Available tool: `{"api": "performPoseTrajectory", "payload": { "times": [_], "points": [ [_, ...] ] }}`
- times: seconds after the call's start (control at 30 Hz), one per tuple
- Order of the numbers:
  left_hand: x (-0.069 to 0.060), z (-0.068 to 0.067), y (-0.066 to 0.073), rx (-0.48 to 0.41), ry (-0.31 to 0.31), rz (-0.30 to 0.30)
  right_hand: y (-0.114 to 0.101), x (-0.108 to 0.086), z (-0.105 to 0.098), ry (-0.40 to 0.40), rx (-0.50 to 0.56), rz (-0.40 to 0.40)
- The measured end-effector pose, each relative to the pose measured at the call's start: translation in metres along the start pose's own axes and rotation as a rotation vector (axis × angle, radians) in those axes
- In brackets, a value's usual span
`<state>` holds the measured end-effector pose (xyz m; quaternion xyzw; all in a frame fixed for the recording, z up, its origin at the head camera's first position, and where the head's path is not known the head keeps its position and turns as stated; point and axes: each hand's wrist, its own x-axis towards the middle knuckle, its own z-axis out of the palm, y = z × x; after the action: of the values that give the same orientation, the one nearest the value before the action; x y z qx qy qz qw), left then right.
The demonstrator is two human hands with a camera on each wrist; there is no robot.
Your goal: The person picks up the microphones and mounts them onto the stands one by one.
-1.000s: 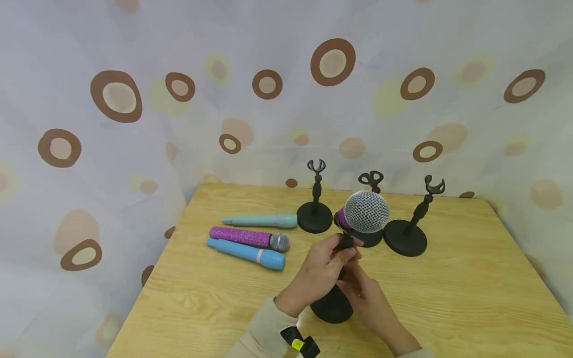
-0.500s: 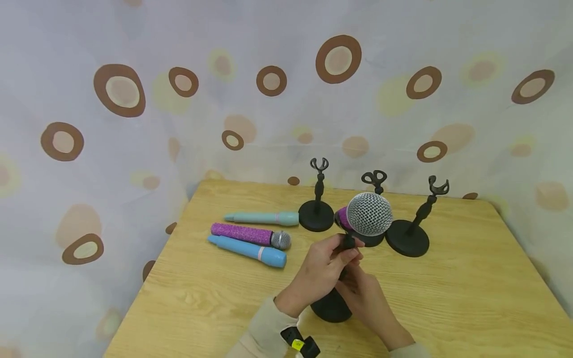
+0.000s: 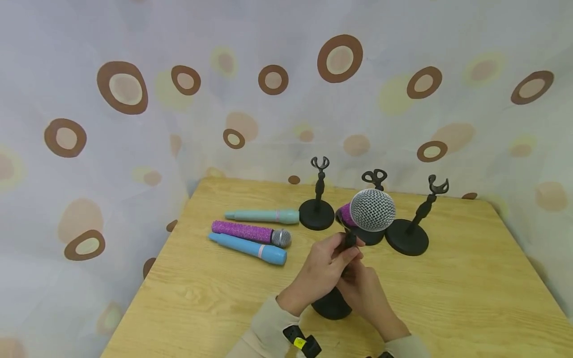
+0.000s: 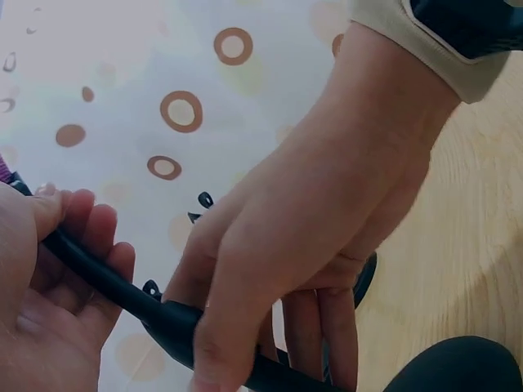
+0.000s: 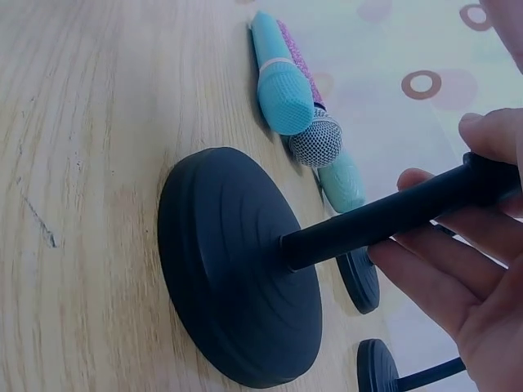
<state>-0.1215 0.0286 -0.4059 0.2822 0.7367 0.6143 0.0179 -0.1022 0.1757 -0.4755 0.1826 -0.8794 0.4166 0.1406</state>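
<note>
In the head view, a microphone with a purple body and silver mesh head [image 3: 372,210] sits tilted atop a black desk stand, mesh toward the camera. My left hand [image 3: 319,271] pinches the stand's neck just below the microphone. Lower down, my right hand [image 3: 369,293] grips the pole above the round base [image 3: 332,304]. The left wrist view has the left hand [image 4: 49,318] on the thin upper neck and the right hand [image 4: 302,204] around the thicker joint. Seen from the right wrist, the fingers [image 5: 433,273] lie round the black pole [image 5: 368,216]; the base stands on the table.
Left on the wooden table [image 3: 201,298] lie a mint microphone [image 3: 264,216], a purple glitter microphone [image 3: 243,231] and a blue microphone [image 3: 248,248]. Behind stand three black stands: left [image 3: 317,214], middle, partly hidden [image 3: 375,177], and right [image 3: 407,237]. A patterned cloth [image 3: 286,124] hangs behind.
The held microphone has shifted slightly to the right, and more of its purple body shows. My right hand has moved slightly up and left. Both hands keep their hold; the head view has shifted a little.
</note>
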Motion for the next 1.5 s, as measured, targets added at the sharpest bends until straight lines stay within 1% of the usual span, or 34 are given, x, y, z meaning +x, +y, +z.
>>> {"api": "performPoseTrajectory", "payload": {
  "times": [0.1,0.23,0.3,0.43,0.5,0.57,0.63,0.73,0.8,0.87,0.97,1.03,1.13,1.23,1.3,1.4,1.47,1.5],
  "points": [
    [-0.002,0.002,-0.003,0.002,-0.001,-0.004,0.0,-0.002,0.001,0.006,-0.009,0.01],
    [-0.003,0.004,-0.005,0.0,0.015,-0.001,0.0,0.0,0.002,0.047,-0.041,-0.02],
    [-0.004,0.006,-0.008,0.007,0.027,-0.008,-0.001,0.001,0.003,0.069,-0.039,-0.02],
    [-0.01,0.01,-0.019,0.011,0.045,-0.03,-0.002,-0.001,0.004,0.061,0.003,0.037],
    [-0.012,0.013,-0.023,0.017,0.052,-0.026,-0.003,-0.002,0.004,0.047,0.008,0.072],
    [-0.013,0.015,-0.026,0.051,0.057,-0.017,-0.003,-0.003,0.002,0.032,0.019,0.099],
    [-0.013,0.017,-0.028,0.088,0.053,-0.023,-0.003,-0.002,-0.001,0.018,0.019,0.125],
    [-0.01,0.022,-0.027,0.113,0.025,-0.071,-0.002,-0.003,-0.004,0.012,0.03,0.155],
    [-0.007,0.026,-0.025,0.081,-0.009,-0.125,0.0,-0.005,-0.005,0.022,0.035,0.161],
    [-0.004,0.029,-0.024,0.041,-0.036,-0.176,0.002,-0.009,-0.003,0.025,0.039,0.189],
    [0.0,0.033,-0.025,-0.021,-0.063,-0.223,0.006,-0.015,0.005,-0.023,-0.025,0.218],
    [0.002,0.035,-0.025,-0.052,-0.058,-0.231,0.008,-0.018,0.012,-0.055,-0.085,0.223],
    [0.004,0.037,-0.028,-0.089,-0.033,-0.223,0.008,-0.02,0.02,-0.073,-0.164,0.178],
    [0.005,0.038,-0.033,-0.127,-0.016,-0.218,0.007,-0.022,0.023,-0.071,-0.15,0.149],
    [0.006,0.037,-0.035,-0.156,-0.033,-0.217,0.007,-0.022,0.024,-0.077,-0.139,0.135],
    [0.009,0.034,-0.037,-0.183,-0.075,-0.212,0.008,-0.022,0.024,-0.081,-0.106,0.109],
    [0.009,0.032,-0.036,-0.193,-0.085,-0.216,0.009,-0.021,0.024,-0.079,-0.104,0.095],
    [0.009,0.032,-0.037,-0.199,-0.08,-0.224,0.009,-0.021,0.025,-0.081,-0.101,0.096]
  ]
}}
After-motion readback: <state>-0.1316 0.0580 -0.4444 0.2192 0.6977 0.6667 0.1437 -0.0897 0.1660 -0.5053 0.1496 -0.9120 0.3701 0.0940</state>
